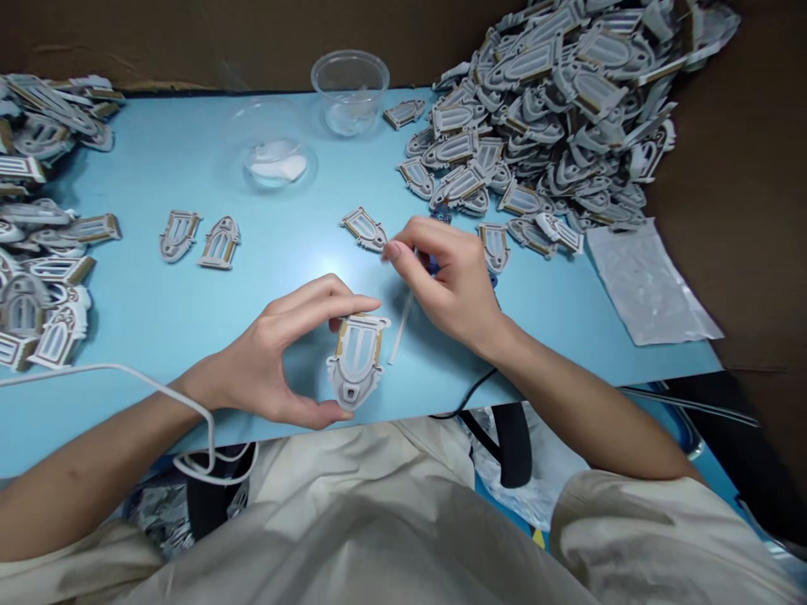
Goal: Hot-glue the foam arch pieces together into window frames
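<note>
My left hand [293, 349] grips a small grey arched window piece [358, 357] by its edges, thumb at the rounded end and fingers at the flat end. The piece has gold-brown sides and is tilted just above the table's front part. To its right, my right hand [450, 277] is closed, thumb and index finger pinched together; what they hold, if anything, cannot be made out. A thin whitish stick [401, 332] slants out from below this hand. Dark blue parts [441, 213] show around the hand, mostly hidden by it.
Similar window pieces form a large heap [542, 109] at the back right and another pile [44, 286] at the left. Two pieces [220, 244] lie left of centre. Clear plastic cups [350, 92] stand at the back. A plastic bag [652, 281] lies right; a white cable [157, 386] crosses my left forearm.
</note>
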Tool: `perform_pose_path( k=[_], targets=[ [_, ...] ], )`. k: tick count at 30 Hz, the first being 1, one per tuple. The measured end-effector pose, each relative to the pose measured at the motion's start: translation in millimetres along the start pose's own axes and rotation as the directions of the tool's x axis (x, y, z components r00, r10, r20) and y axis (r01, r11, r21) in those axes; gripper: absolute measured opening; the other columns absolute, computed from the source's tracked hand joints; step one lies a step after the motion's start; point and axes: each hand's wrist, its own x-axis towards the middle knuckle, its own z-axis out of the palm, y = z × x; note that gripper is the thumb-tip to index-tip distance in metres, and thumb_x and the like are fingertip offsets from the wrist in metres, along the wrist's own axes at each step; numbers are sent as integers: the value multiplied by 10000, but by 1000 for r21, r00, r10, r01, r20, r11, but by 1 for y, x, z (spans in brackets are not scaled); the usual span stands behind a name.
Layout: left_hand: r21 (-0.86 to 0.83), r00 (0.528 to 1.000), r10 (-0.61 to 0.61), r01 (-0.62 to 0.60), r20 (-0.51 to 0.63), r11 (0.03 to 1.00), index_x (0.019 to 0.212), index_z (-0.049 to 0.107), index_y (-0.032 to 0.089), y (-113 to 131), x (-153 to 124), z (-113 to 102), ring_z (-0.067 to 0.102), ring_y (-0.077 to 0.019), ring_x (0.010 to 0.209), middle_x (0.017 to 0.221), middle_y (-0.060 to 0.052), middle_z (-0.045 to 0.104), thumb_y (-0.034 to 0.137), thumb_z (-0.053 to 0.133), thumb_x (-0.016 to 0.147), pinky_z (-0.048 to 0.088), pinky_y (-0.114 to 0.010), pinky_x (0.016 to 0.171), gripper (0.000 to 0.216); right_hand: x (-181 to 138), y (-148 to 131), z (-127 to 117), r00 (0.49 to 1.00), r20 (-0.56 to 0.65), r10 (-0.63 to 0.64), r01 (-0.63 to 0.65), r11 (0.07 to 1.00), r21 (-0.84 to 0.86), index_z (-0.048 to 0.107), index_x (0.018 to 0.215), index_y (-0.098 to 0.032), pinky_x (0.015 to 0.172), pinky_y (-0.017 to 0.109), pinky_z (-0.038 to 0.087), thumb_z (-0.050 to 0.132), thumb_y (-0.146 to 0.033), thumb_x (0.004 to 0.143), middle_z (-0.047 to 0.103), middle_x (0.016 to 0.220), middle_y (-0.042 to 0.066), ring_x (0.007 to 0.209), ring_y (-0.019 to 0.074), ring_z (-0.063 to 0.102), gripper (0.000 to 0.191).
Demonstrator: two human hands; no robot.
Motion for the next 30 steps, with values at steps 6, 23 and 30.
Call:
perform_pose_path(
  k=[6,23,30],
  targets=[
    [12,1000,11,-11,12,1000,1572,579,219,2,0,-1,629,-233,993,1116,-88,670,385,895,892,561,-358,829,768,2,32,8,964,261,42,54,936,-348,350,1737,-194,1269,609,411,548,-341,1042,420,1734,197,1572,383,430,737],
    [465,988,-46,109,-145,879,1306,687,199,-24,-3,-29,673,-237,864,1037,-65,728,502,928,824,540,-373,782,618,-5,3,2,938,339,67,133,836,-532,424,1700,-127,1201,643,426,794,-588,933,616,1421,222,1360,444,480,969],
    [468,987,-48,117,-156,876,1291,688,206,-28,-3,-34,663,-238,841,997,-57,733,541,905,828,520,-379,762,610,-5,18,8,930,366,-32,133,958,-255,270,1754,-179,1303,742,320,722,-424,969,635,1416,179,1455,410,511,939]
  ],
)
